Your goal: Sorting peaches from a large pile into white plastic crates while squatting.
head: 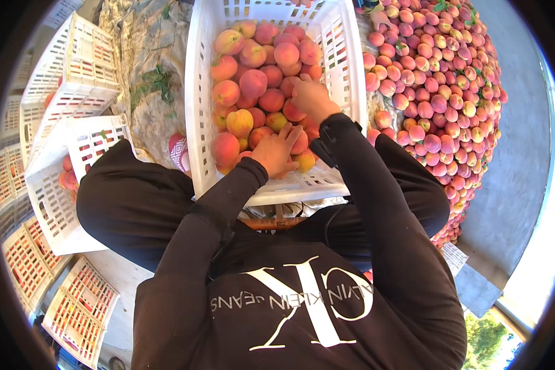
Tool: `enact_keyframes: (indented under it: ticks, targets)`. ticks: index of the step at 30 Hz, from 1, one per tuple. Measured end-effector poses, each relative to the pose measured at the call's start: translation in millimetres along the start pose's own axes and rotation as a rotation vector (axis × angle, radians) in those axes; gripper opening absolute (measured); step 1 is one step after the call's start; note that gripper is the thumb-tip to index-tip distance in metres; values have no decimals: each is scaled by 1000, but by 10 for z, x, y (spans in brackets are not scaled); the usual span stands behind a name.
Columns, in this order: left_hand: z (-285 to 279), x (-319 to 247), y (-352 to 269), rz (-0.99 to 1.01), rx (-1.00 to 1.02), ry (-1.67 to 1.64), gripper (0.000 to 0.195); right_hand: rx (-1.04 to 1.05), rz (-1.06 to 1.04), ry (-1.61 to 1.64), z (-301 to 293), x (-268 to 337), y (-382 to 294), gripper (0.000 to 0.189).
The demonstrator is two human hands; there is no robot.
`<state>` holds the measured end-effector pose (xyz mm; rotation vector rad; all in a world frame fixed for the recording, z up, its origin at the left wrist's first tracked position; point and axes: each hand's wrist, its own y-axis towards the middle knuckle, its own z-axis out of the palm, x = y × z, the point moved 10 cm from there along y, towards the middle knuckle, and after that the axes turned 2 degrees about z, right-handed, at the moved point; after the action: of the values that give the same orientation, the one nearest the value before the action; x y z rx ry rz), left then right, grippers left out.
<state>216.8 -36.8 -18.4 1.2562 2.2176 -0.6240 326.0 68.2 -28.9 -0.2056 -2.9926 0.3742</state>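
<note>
A white plastic crate (277, 197) stands in front of me, holding a heap of red and yellow peaches (253, 83). My left hand (275, 152) lies low over the fruit near the crate's close end, its fingers apart and touching a peach (300, 144). Further in, towards the right wall, my right hand (315, 98) reaches down with bent fingers at a red peach (288, 87). Its fingertips are partly hidden, so a firm hold cannot be made out. Among the redder fruit, one yellow peach (239, 123) stands out left of my hands.
To the right spreads a large pile of loose peaches (432, 104). Another person's hand (380, 21) is at its far edge. More white crates (58, 208), some with peaches, crowd the left. A cloth sheet (143, 51) with green leaves (159, 83) covers the ground.
</note>
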Motion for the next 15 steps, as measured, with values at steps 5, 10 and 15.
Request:
enact_keyframes:
  ticks: [5, 10, 15]
  targets:
    - [-16, 10, -21, -21, -23, 9, 92, 36, -70, 60, -57, -49, 4, 40]
    - [-6, -11, -11, -3, -12, 13, 89, 488, 21, 128, 31, -181, -860, 43]
    - [1, -41, 6, 39, -76, 91, 85, 639, -77, -155, 218, -146, -1473, 38]
